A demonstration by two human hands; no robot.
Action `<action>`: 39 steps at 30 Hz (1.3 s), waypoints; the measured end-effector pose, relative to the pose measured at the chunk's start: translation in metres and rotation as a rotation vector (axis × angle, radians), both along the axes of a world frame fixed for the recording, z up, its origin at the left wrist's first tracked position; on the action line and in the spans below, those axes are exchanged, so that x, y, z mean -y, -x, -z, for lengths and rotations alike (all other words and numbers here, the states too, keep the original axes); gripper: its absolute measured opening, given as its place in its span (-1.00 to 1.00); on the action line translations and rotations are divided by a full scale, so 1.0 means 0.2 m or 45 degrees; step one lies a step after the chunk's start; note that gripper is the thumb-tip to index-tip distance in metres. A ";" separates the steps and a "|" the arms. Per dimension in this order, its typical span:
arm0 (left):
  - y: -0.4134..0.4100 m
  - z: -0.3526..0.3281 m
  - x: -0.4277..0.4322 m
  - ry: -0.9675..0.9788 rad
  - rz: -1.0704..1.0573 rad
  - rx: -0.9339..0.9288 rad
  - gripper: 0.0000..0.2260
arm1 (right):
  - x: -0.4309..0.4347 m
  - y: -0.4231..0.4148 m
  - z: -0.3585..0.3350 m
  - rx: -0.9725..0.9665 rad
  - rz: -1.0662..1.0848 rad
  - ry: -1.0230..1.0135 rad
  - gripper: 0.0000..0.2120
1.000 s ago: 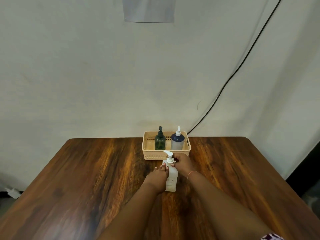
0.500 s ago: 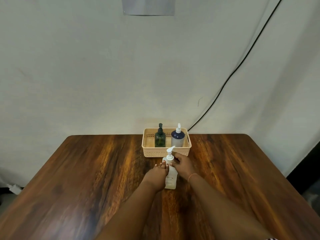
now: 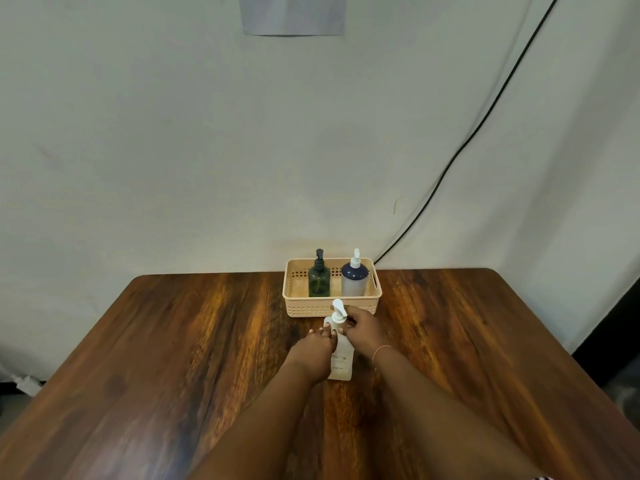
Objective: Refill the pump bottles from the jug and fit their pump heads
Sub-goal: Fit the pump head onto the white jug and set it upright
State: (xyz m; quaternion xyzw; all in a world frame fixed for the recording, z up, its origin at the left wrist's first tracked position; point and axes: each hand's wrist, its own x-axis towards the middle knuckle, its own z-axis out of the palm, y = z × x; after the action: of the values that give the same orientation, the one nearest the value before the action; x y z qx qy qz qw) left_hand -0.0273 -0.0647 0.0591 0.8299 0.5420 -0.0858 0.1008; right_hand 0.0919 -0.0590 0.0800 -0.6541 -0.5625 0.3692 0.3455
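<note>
A white pump bottle point(image 3: 342, 358) stands upright on the wooden table point(image 3: 173, 358), just in front of a beige basket point(image 3: 294, 304). My left hand point(image 3: 313, 351) wraps around the bottle's body from the left. My right hand point(image 3: 362, 329) pinches the collar of its white pump head point(image 3: 338, 309), whose spout points away and slightly left. Inside the basket stand a dark green pump bottle point(image 3: 319, 278) with a black pump and a navy pump bottle point(image 3: 354, 277) with a white pump. No jug is in view.
The basket sits at the table's far edge against a pale wall. A black cable point(image 3: 467, 140) runs diagonally down the wall to behind the basket. A grey sheet point(image 3: 292, 15) hangs on the wall at the top. The table's left edge drops to the floor.
The pump head's spout has turned from pointing left to pointing away under my right hand. Both hands stay on the white bottle, which remains in place.
</note>
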 end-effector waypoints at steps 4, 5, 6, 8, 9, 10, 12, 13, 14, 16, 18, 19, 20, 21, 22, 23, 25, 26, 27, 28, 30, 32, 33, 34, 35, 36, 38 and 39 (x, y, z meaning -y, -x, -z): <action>0.00 -0.01 0.00 0.005 0.003 0.001 -0.36 | -0.02 0.00 -0.01 0.040 0.121 -0.011 -0.73; 0.00 0.00 0.00 0.015 -0.002 0.009 -0.36 | -0.02 0.00 -0.02 0.070 0.132 0.011 -0.77; 0.00 0.00 0.00 0.019 -0.006 0.016 -0.36 | -0.03 0.01 -0.03 0.099 0.130 0.028 -0.76; 0.00 0.00 0.00 0.015 0.005 0.018 -0.36 | -0.04 0.01 -0.03 0.114 0.101 0.031 -0.73; 0.00 -0.01 0.00 0.012 0.007 0.017 -0.36 | -0.03 0.01 -0.04 0.098 0.071 0.024 -0.72; 0.00 -0.01 0.00 0.011 0.003 0.016 -0.36 | -0.03 0.01 -0.03 0.079 0.044 0.013 -0.69; -0.01 -0.01 0.00 0.008 0.002 0.005 -0.35 | -0.02 0.00 -0.03 0.082 -0.003 -0.010 -0.60; -0.01 -0.01 0.01 0.002 0.005 -0.003 -0.35 | -0.02 0.00 -0.03 0.109 -0.015 -0.016 -0.60; 0.00 -0.01 0.01 -0.002 0.008 -0.008 -0.35 | -0.02 -0.01 -0.02 0.126 -0.009 -0.025 -0.62; 0.00 0.00 0.00 0.000 0.012 -0.009 -0.34 | -0.03 0.00 -0.02 0.151 0.033 -0.023 -0.66; 0.01 0.01 0.00 0.011 0.021 -0.009 -0.34 | -0.04 0.01 -0.02 0.172 0.096 0.016 -0.72; 0.01 0.01 -0.01 0.014 0.023 -0.004 -0.35 | -0.04 0.01 -0.03 0.180 0.123 0.047 -0.72; 0.01 0.01 -0.01 0.019 0.019 -0.001 -0.36 | -0.04 0.01 -0.02 0.178 0.133 0.063 -0.69; 0.01 0.01 -0.01 0.021 0.011 0.001 -0.37 | -0.03 0.00 -0.01 0.134 0.124 0.074 -0.67; 0.01 0.01 -0.01 0.020 0.006 -0.004 -0.38 | -0.03 0.00 0.00 0.069 0.106 0.075 -0.62; 0.01 0.01 -0.01 0.013 0.007 -0.010 -0.38 | -0.02 -0.01 0.00 0.022 0.079 0.076 -0.54; 0.01 0.01 -0.01 0.003 0.025 -0.025 -0.36 | -0.01 -0.02 0.00 0.050 0.018 0.047 -0.53; 0.01 0.01 -0.01 0.001 0.033 -0.034 -0.35 | -0.02 -0.03 0.01 0.097 0.009 0.029 -0.57; 0.01 0.01 -0.01 -0.001 0.036 -0.038 -0.35 | -0.02 -0.03 0.01 0.138 0.025 0.019 -0.61; 0.01 0.00 -0.01 -0.001 0.037 -0.039 -0.35 | -0.03 -0.02 0.01 0.156 0.055 0.013 -0.63; 0.01 -0.01 -0.01 0.008 0.035 -0.039 -0.34 | -0.04 0.00 0.01 0.186 0.113 0.013 -0.64; 0.01 -0.01 0.00 0.014 0.030 -0.034 -0.34 | -0.04 0.01 0.01 0.201 0.137 0.018 -0.64; 0.02 -0.01 -0.01 0.010 0.030 -0.029 -0.34 | -0.05 0.02 0.00 0.202 0.137 0.026 -0.64; 0.02 -0.01 -0.01 0.006 0.028 -0.026 -0.35 | -0.05 0.02 0.00 0.210 0.124 0.028 -0.64; 0.02 -0.01 -0.01 0.003 0.026 -0.022 -0.35 | -0.05 0.02 0.00 0.217 0.095 0.038 -0.63; 0.02 -0.01 0.00 0.003 0.024 -0.021 -0.35 | -0.05 0.01 0.00 0.215 0.054 0.047 -0.61; 0.02 -0.01 0.00 0.001 0.024 -0.020 -0.35 | -0.06 0.00 -0.01 0.195 -0.016 0.071 -0.59; 0.02 -0.01 0.00 -0.004 0.025 -0.017 -0.35 | -0.06 0.00 -0.01 0.198 -0.022 0.074 -0.59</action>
State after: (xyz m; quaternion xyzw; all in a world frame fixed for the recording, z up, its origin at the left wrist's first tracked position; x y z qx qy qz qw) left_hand -0.0316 -0.0649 0.0619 0.8348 0.5345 -0.0915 0.0950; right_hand 0.0920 -0.0472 0.0822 -0.6855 -0.5824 0.3365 0.2786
